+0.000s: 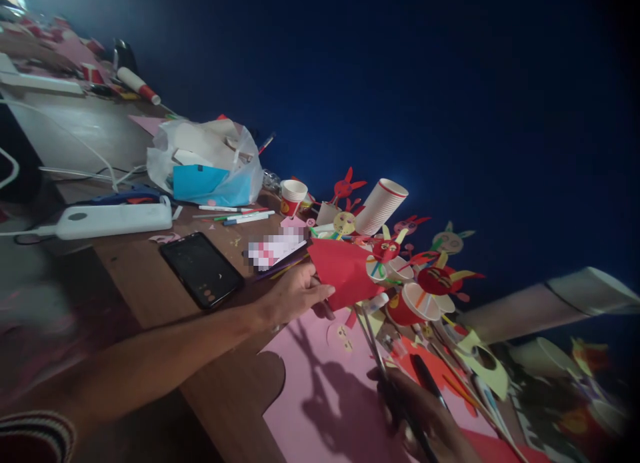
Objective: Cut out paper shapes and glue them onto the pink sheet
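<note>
My left hand [297,293] pinches the lower left edge of a red paper sheet [345,270], thumb on top and fingers beneath, raised above the table. Lower right, my right hand [413,403] is closed around a pair of scissors [373,336]; their thin blades point up toward the sheet's lower edge. Whether the blades touch the paper, I cannot tell. Under both hands lies a large pink paper sheet [310,376] with a curved cut-out edge, crossed by shadows. A small pale face cut-out [344,338] rests on it.
Paper cups [415,303] with animal-faced paper figures [386,248] crowd the right side, near a stack of white cups [381,206]. To the left are a black phone [201,268], several pens [250,216], a white power strip [114,216] and a plastic bag [205,160] of paper scraps.
</note>
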`<state>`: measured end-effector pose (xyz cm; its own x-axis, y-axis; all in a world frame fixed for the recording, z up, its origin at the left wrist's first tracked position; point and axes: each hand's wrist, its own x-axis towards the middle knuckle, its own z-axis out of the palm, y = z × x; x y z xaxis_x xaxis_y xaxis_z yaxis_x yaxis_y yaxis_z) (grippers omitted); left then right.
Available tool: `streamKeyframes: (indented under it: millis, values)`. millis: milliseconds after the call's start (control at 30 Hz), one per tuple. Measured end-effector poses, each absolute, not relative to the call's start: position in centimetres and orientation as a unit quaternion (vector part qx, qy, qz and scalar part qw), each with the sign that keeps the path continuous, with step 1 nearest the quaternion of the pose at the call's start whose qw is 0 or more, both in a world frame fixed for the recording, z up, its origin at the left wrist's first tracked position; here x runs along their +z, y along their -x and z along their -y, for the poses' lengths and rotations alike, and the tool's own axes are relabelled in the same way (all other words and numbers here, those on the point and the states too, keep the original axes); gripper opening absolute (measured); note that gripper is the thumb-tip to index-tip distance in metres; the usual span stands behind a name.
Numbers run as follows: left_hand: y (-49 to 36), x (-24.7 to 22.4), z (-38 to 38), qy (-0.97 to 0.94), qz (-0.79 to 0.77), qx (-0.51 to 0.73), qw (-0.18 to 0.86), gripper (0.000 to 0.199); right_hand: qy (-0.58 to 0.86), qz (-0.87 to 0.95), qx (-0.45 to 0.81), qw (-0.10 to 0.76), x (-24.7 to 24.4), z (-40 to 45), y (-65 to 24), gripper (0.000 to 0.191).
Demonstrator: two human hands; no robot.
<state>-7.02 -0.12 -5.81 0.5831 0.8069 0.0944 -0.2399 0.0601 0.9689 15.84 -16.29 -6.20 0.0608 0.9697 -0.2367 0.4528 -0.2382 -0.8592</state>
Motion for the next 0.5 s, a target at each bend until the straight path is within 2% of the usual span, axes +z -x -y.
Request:
streamKeyframes:
  millis: [233, 500]
  values:
    - [7.0, -6.0, 0.4, -0.562, -0.251, 0.401, 0.678, 0.035, 0.608, 0.542, 0.496, 0.302, -6.3, 13.7, -14.3, 0.057]
    - [6.6, -5.5, 0.6, -0.56, -0.265, 0.386, 0.683, 0.033, 0.571, 0.558, 0.517, 0.308, -5.8, 12.4, -12.8, 0.04]
